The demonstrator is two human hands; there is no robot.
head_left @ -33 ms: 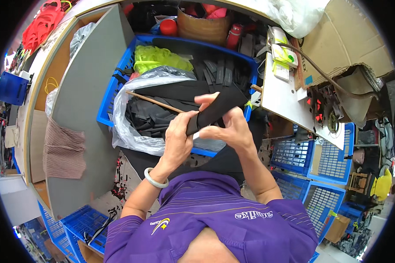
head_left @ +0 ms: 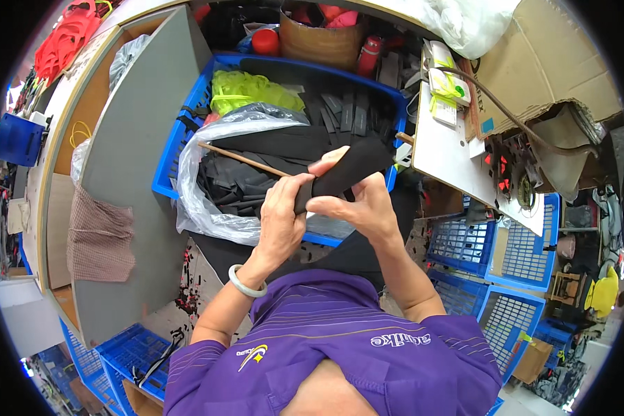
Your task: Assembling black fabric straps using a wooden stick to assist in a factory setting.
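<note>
A black fabric strip (head_left: 356, 165) spans my two hands above a blue crate. My left hand (head_left: 281, 213) is closed on its near end, fingers pressed together along the edge. From the right, my right hand (head_left: 373, 216) pinches the same strip, its thumb against the near end and its other fingers partly hidden behind the cloth. A thin wooden stick (head_left: 243, 159) lies across the bag below and reaches to my left hand; whether that hand touches it, I cannot tell. Many flat black pieces (head_left: 239, 184) fill a clear plastic bag (head_left: 194, 208) under my hands.
The blue crate (head_left: 161, 163) also holds neon-yellow material (head_left: 253, 93). A grey board (head_left: 128, 173) with a checked cloth (head_left: 102, 239) stands left. At right are a white tabletop (head_left: 457, 159), a bent rod (head_left: 520, 128) and blue crates (head_left: 513, 315). Behind stands a red bottle (head_left: 369, 57).
The black fabric strip has shifted slightly, its far end now more rounded. My right thumb has moved a little left onto the strip's near end. The left hand stays closed on it.
</note>
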